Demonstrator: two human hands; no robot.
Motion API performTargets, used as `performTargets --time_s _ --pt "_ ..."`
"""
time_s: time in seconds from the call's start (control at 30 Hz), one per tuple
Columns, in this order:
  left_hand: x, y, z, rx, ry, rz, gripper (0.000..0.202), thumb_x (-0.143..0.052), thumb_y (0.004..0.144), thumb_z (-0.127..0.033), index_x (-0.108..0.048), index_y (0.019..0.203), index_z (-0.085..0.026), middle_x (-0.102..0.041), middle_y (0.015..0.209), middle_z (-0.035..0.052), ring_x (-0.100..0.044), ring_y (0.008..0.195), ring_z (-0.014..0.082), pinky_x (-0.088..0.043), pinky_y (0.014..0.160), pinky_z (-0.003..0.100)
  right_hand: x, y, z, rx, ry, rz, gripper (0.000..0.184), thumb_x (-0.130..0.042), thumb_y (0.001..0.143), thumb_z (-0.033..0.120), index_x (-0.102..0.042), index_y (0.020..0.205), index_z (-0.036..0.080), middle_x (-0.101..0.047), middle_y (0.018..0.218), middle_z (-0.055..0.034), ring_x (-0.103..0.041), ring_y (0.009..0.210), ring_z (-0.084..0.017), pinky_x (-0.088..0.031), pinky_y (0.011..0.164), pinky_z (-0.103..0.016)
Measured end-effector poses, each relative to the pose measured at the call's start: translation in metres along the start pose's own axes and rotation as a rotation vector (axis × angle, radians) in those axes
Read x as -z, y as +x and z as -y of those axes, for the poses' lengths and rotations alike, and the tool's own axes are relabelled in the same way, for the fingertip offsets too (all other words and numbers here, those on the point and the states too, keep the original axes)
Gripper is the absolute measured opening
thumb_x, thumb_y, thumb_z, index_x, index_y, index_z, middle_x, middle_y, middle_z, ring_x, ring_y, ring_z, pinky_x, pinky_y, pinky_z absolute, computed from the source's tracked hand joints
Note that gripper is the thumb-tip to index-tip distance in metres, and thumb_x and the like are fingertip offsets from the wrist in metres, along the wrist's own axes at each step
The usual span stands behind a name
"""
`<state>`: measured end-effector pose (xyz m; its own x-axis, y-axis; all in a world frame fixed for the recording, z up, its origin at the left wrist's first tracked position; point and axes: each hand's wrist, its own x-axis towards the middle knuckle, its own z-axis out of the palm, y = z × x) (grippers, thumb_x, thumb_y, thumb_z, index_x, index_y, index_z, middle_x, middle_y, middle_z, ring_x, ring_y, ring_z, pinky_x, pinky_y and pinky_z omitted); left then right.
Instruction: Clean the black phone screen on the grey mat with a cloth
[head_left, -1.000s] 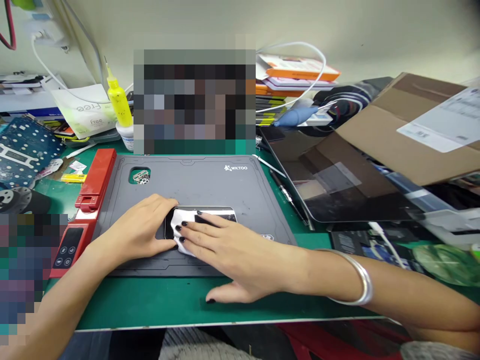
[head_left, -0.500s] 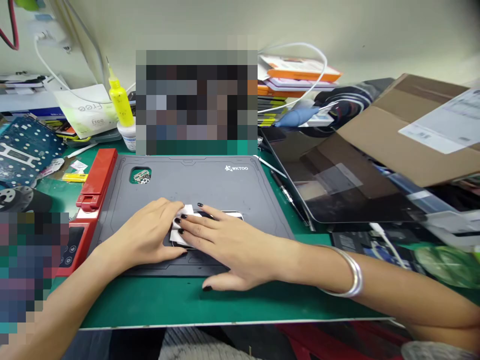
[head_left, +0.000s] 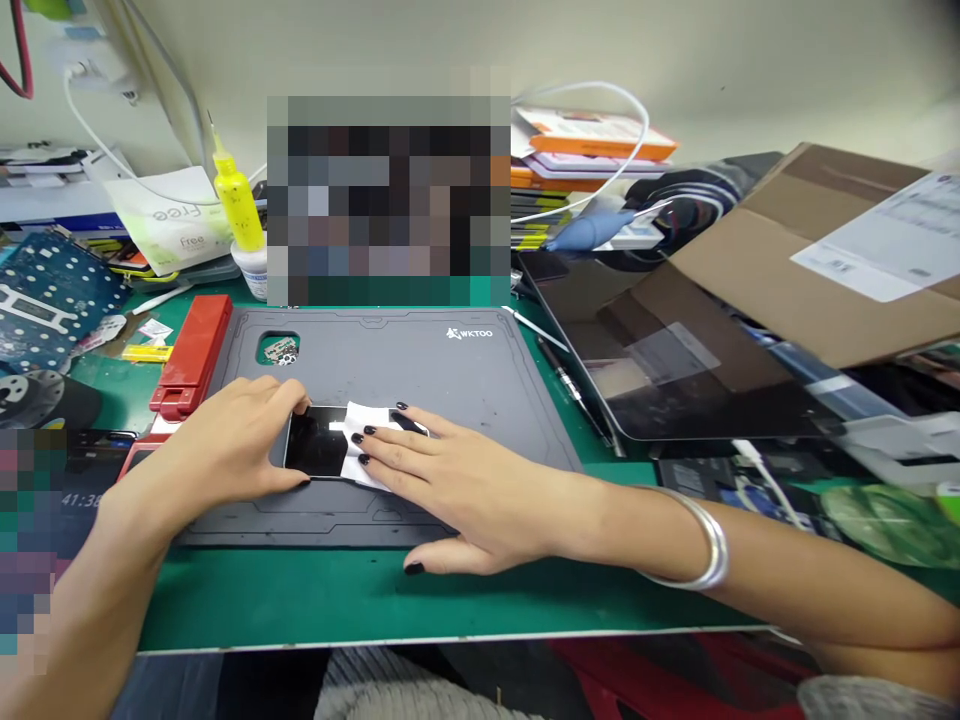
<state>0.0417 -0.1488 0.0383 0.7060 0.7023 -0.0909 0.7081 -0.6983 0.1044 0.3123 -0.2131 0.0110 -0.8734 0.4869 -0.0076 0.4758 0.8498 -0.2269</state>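
A black phone lies screen up on a grey work mat. My left hand clasps the phone's left end, thumb on the near edge and fingers on the far edge. My right hand lies flat over the phone's right part, its fingers pressing a small white cloth onto the glass. A silver bangle sits on my right wrist.
The mat rests on a green cutting mat. A red tool lies left of it, a yellow squeeze bottle behind. A dark tablet, a cardboard box, cables and stacked boxes crowd the right. Circuit boards lie far left.
The phone and my left hand have shifted left on the mat, baring more of the black screen. My right hand with the white cloth has stayed over the phone's right part.
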Motion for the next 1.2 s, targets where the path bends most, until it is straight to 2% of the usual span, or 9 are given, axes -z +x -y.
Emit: performTargets --time_s 0.2,0.5,0.63,0.97,1.1,1.2 --pt "-0.001 -0.004 0.009 -0.010 -0.027 0.007 0.058 -0.072 0.069 -0.045 -0.057 0.117 -0.017 -0.061 0.118 0.0138 -0.061 0.104 0.0326 -0.051 0.088 0.045 0.004 -0.002 0.003 -0.040 -0.046 0.015 0.076 -0.047 0.095 0.061 -0.047 0.140 0.000 -0.041 0.148 -0.0236 -0.036 0.139 -0.035 -0.017 0.118 -0.054" --pt "-0.004 0.002 0.017 -0.113 -0.136 0.037 0.044 -0.071 0.074 -0.041 -0.063 0.111 -0.017 -0.058 0.117 0.0120 -0.059 0.105 0.0283 -0.052 0.089 0.040 0.003 -0.002 0.004 -0.021 -0.001 0.007 0.077 -0.044 0.096 0.063 -0.046 0.140 0.000 -0.042 0.147 -0.0252 -0.035 0.140 -0.034 -0.018 0.118 -0.054" --pt "-0.006 0.005 0.011 -0.144 -0.118 0.012 0.046 -0.074 0.076 -0.040 -0.063 0.113 -0.015 -0.058 0.117 0.0130 -0.058 0.106 0.0290 -0.050 0.092 0.043 0.002 -0.002 0.005 -0.020 -0.002 0.009 0.077 -0.043 0.096 0.063 -0.047 0.140 0.000 -0.043 0.147 -0.0257 -0.036 0.139 -0.035 -0.020 0.117 -0.056" --pt "-0.016 0.010 -0.015 -0.171 0.027 -0.021 0.050 -0.071 0.081 -0.046 -0.061 0.114 -0.009 -0.058 0.116 0.0167 -0.056 0.101 0.0313 -0.049 0.087 0.046 0.001 0.002 0.006 0.014 -0.013 0.017 0.078 -0.045 0.096 0.061 -0.044 0.142 -0.001 -0.038 0.149 -0.0257 -0.032 0.142 -0.035 -0.016 0.118 -0.055" --pt "-0.019 0.011 -0.020 -0.170 0.001 -0.043 0.043 -0.067 0.085 -0.042 -0.060 0.113 -0.011 -0.057 0.116 0.0159 -0.055 0.102 0.0298 -0.048 0.088 0.044 -0.005 0.003 0.005 0.077 0.035 0.023 0.078 -0.046 0.096 0.061 -0.042 0.144 0.001 -0.032 0.154 -0.0230 -0.025 0.145 -0.033 -0.012 0.121 -0.051" --pt "-0.020 0.011 -0.022 -0.158 -0.017 -0.054 0.045 -0.066 0.084 -0.041 -0.059 0.115 -0.010 -0.057 0.116 0.0159 -0.054 0.105 0.0298 -0.047 0.090 0.043 -0.010 0.004 0.000 0.095 0.055 -0.003 0.075 -0.047 0.096 0.059 -0.043 0.144 0.002 -0.034 0.153 -0.0219 -0.023 0.146 -0.031 -0.008 0.121 -0.050"
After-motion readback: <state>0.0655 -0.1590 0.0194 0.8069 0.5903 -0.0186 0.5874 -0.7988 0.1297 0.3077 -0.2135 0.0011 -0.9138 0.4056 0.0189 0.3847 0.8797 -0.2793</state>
